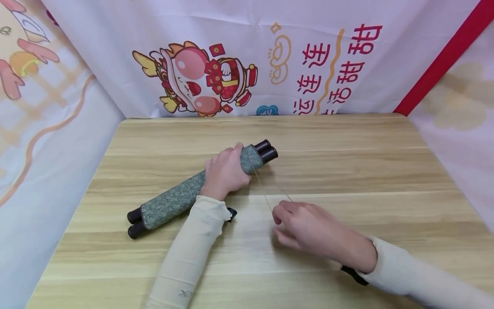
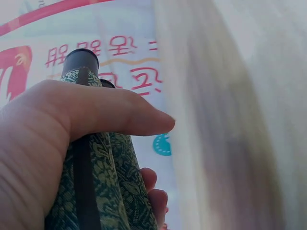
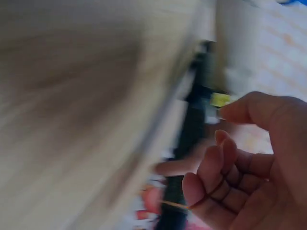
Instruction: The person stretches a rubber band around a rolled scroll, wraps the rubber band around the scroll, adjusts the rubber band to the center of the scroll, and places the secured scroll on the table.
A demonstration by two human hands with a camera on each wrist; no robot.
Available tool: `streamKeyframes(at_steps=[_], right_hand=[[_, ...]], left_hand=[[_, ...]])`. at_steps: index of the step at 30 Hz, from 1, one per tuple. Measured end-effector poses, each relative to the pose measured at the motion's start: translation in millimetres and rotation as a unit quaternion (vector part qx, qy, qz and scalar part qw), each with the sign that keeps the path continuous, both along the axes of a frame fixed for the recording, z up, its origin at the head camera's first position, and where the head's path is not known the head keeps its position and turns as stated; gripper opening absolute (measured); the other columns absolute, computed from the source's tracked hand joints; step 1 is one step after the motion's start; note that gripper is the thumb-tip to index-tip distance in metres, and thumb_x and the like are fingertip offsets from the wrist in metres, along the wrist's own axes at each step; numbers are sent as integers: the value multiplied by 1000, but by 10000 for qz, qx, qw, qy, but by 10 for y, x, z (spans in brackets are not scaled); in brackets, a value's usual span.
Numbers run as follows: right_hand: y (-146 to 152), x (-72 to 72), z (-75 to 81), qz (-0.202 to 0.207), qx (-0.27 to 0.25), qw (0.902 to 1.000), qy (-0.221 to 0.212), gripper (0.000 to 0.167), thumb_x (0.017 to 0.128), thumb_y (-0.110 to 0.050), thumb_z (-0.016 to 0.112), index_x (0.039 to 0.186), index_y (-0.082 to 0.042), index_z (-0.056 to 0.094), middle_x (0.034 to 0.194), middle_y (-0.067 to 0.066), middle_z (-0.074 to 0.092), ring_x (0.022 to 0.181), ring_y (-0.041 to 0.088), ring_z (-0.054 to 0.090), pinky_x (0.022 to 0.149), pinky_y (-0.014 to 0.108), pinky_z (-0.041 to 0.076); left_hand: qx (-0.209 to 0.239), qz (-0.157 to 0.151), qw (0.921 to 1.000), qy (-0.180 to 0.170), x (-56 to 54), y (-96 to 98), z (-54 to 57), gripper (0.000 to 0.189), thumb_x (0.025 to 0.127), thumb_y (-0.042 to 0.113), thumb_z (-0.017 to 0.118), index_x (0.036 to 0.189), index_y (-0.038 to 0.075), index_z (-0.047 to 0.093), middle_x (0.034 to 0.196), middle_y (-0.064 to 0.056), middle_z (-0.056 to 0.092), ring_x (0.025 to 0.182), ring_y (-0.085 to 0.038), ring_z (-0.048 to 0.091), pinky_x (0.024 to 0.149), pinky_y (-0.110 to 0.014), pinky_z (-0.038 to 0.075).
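Note:
A rolled scroll (image 1: 173, 204) in green patterned brocade, with two dark end knobs at either end, lies slantwise over the table. My left hand (image 1: 225, 171) grips it near its upper right end. The left wrist view shows the thumb (image 2: 120, 110) across the scroll (image 2: 96, 182) and fingertips coming round the far side. A thin tan cord (image 1: 268, 203) runs from the scroll to my right hand (image 1: 308, 225), lower and to the right. In the right wrist view, that hand's curled fingers (image 3: 211, 167) hold the cord (image 3: 173, 204), with the thumb apart from them.
The wood-grain table (image 1: 366, 171) extends around both hands. A white cloth backdrop (image 1: 231, 21) with a cartoon figure and red characters hangs behind its far edge. More printed cloth (image 1: 96, 107) hangs at the left side. Each wrist carries a black device (image 1: 354, 275).

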State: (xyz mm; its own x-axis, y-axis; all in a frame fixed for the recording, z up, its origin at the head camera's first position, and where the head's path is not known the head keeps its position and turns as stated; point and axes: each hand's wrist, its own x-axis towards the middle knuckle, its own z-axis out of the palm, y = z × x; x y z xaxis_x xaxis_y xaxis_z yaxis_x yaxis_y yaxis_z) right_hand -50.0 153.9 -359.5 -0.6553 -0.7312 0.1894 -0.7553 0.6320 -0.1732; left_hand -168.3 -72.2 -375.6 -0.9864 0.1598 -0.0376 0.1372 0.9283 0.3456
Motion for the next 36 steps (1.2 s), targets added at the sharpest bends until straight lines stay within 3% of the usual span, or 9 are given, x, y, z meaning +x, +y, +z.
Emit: streamKeyframes(at_steps=[3,6,10,17,21,25,28,32,36], right_hand=[[78,-83,-154,246,497,9982,204,21,89,-15,76,101,-6,62,84,1,60,68,11,57,62,29,55],[157,-219,-296,433,980,9919,676,24,88,-12,73,106,-1,61,85,5,59,70,16,56,63,32,55],[224,-355,-338,485,1533,9793,1227,29,91,-12,71,114,5,62,92,10,64,77,21,61,68,35,57],[89,-439,-323,638,1569,9814,907,30,98,-8,62,125,5,64,107,15,71,91,25,71,82,37,63],[-73,-387,-307,967,1503,9788,1005,28,98,-10,61,123,3,66,104,11,71,87,22,69,81,36,62],[-229,-282,-225,1194,1594,9721,1240,18,95,-13,62,109,-3,68,91,4,65,78,17,63,75,33,59],[-337,-179,-92,1278,1851,9585,1754,7,93,-15,64,95,-9,66,81,-1,59,71,15,58,69,29,55],[-487,-11,117,1377,1998,9399,2404,6,93,-18,61,89,-14,62,77,-3,56,68,14,57,67,26,52],[-590,117,232,1396,1793,9416,2484,9,94,-20,58,86,-15,58,75,-5,51,66,12,54,65,25,48]], left_hand=[[128,89,9999,26,-4,-69,68,89,77,39,85,155,20,46,133,-11,69,107,-42,67,88,-62,54],[268,111,9996,-38,5,-132,136,93,76,43,88,155,19,46,131,-12,69,108,-38,67,90,-61,54],[432,-42,9988,-231,28,-178,242,100,71,54,91,153,19,45,127,-10,69,109,-33,65,95,-57,52],[578,-282,9978,-132,71,-146,380,120,59,79,88,152,17,45,129,-9,68,114,-32,65,95,-51,53],[527,-315,9981,24,80,-85,352,122,57,84,85,151,17,46,129,-9,69,114,-31,66,93,-51,54],[383,-284,9988,58,68,-27,273,117,60,82,85,149,17,46,122,-9,70,108,-30,67,89,-49,54],[328,-228,9992,19,59,8,209,114,63,77,87,150,17,45,122,-10,70,107,-31,67,90,-51,54],[291,-169,9994,48,58,52,147,112,64,74,88,151,17,45,123,-11,70,110,-33,68,90,-54,55],[205,-293,9993,117,64,102,107,116,65,82,83,154,17,44,123,-12,70,109,-33,68,89,-53,55]])
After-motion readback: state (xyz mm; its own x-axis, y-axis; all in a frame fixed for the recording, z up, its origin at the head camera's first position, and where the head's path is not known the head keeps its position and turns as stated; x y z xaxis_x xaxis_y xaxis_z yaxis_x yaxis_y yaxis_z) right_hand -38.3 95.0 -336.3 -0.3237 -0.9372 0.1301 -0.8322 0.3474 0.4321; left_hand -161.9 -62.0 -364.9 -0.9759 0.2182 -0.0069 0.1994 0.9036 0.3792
